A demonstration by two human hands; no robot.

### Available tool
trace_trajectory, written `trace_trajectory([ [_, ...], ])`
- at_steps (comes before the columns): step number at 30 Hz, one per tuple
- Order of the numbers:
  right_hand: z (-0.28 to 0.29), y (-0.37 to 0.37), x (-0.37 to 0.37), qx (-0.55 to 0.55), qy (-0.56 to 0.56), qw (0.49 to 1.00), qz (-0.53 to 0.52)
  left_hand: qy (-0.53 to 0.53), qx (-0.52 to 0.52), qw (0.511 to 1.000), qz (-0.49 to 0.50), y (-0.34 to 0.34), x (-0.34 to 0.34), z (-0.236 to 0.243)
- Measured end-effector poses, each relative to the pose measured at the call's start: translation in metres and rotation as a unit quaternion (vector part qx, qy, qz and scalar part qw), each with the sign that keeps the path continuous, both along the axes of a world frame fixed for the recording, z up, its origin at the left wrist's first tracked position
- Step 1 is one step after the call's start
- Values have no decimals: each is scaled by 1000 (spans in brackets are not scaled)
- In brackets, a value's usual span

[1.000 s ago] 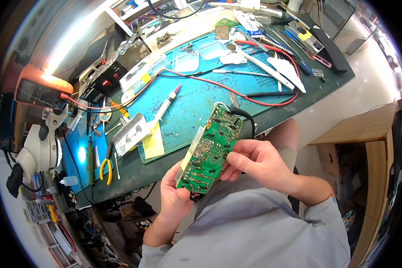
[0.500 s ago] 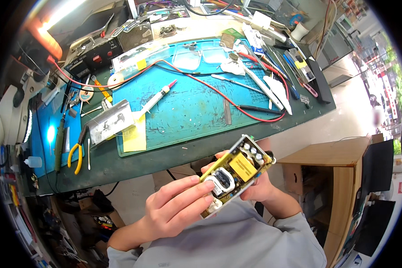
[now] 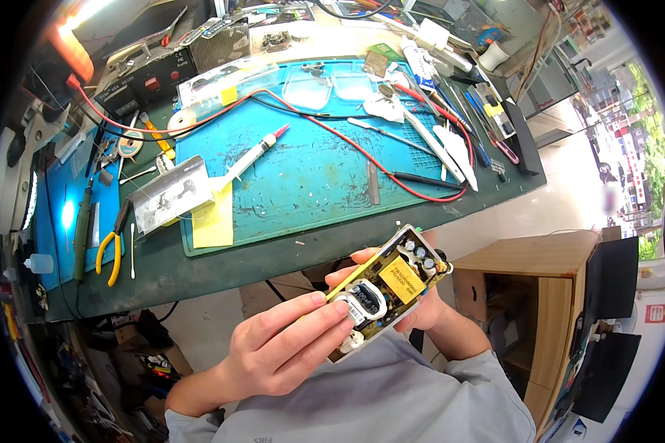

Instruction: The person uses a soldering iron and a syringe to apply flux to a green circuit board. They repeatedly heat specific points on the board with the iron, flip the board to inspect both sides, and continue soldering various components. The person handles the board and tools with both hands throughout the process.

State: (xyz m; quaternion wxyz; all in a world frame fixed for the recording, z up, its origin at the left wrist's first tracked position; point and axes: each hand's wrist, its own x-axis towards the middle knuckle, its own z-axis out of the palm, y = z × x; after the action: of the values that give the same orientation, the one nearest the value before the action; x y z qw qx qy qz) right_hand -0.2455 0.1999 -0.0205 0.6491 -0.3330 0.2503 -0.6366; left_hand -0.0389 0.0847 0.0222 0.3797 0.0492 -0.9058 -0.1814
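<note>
A power supply board (image 3: pixel 402 279) in an open metal tray is held up, tilted, in front of the bench's near edge. It carries a yellow transformer, several round capacitors and a black part ringed with white glue. My right hand (image 3: pixel 427 311) grips it from below and behind, with some fingertips showing past its left edge. Across its lower left part lie the fingers of my left hand (image 3: pixel 277 348), touching the white-glued part and the edge; its thumb is hidden.
A blue work mat (image 3: pixel 288 184) covers the bench, with a syringe (image 3: pixel 253 159), red and black test leads (image 3: pixel 347 144) and a yellow sticky note (image 3: pixel 213 218) on it. Yellow-handled cutters (image 3: pixel 109 255) and a soldering iron (image 3: pixel 82 229) lie left. A wooden cabinet (image 3: pixel 528 251) stands right.
The view has shifted slightly, so the bench things sit a little further left. Both hands keep nearly the same hold on the power supply board, which is now sharper.
</note>
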Motion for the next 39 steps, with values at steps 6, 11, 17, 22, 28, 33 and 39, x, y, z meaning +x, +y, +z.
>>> trace_trajectory([
  [6, -1, -2, 0, 1, -4, 1000, 2, -4, 10, 1000, -2, -2, 0, 1],
  [11, 1, -5, -1, 9, -13, 1000, -2, -3, 13, 1000, -4, -5, -1, 1],
  [17, 4, -6, -1, 12, -16, 1000, 2, 2, 5, 1000, -3, -6, -2, 0],
  [22, 1, -8, -2, 1, -20, 1000, 7, 1, 10, 1000, -4, -6, -1, 0],
  [28, 2, -7, -2, 4, -28, 1000, 5, -6, 5, 1000, -5, -7, -2, 1],
  [33, 5, -9, -3, 10, -27, 1000, 6, -9, 16, 1000, -10, -8, -2, 0],
  [39, 2, -10, -4, 10, -21, 1000, 4, 15, 42, 999, -13, -8, -4, -7],
])
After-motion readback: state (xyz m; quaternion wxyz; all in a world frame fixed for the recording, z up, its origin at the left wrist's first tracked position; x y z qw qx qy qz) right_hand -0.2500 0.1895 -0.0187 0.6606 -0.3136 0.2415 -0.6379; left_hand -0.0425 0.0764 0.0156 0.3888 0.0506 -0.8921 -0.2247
